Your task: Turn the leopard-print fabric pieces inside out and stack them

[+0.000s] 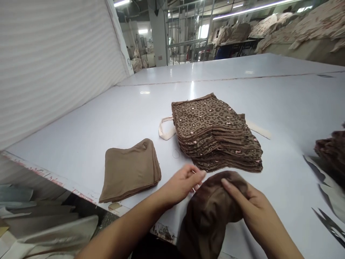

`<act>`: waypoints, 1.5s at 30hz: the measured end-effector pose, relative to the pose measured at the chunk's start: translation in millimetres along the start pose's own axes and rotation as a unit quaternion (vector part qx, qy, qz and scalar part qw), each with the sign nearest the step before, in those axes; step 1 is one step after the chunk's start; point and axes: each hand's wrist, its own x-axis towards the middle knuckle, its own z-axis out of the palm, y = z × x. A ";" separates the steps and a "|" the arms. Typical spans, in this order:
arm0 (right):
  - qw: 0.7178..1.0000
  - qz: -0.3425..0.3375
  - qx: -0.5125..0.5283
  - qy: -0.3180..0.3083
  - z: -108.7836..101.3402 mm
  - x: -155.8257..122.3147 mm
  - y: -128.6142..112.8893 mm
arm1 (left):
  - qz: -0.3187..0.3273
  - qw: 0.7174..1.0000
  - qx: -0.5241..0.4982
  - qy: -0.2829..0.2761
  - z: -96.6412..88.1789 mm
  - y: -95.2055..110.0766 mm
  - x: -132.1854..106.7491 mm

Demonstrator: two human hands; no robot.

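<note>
My right hand (250, 201) grips a dark brown fabric piece (207, 212), thumb on top and fingers behind it. The cloth hangs in folds over the table's near edge and is partly blurred. Beside its left edge is my left hand (185, 183), fingers loosely curled and slightly apart, with no cloth visible between them. Just beyond both hands lies a thick stack of leopard-print fabric pieces (205, 115), with a cream strip (167, 131) showing at its left. A smaller stack of plain brown fabric pieces (129, 169) rests left of my left hand.
The white table (121, 118) has a worn near edge. At the right are scissors (330, 225), paper scraps (330, 198) and a dark brown fabric pile (332, 154). A white padded sheet (54, 64) rises at the left. Cloth rolls (48, 219) lie below the edge.
</note>
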 end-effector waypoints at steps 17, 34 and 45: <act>0.963 -0.079 -0.212 0.145 7.5 -23.1 12.5 | 0.135 0.982 -0.021 0.130 22.4 -7.4 0.6; 0.949 0.073 0.306 0.028 23.5 -17.0 28.1 | 0.253 0.924 0.257 0.125 0.8 8.5 -10.4; 0.987 0.002 0.100 0.126 41.4 -30.9 19.7 | 0.045 0.997 0.050 -0.050 6.4 -7.0 1.2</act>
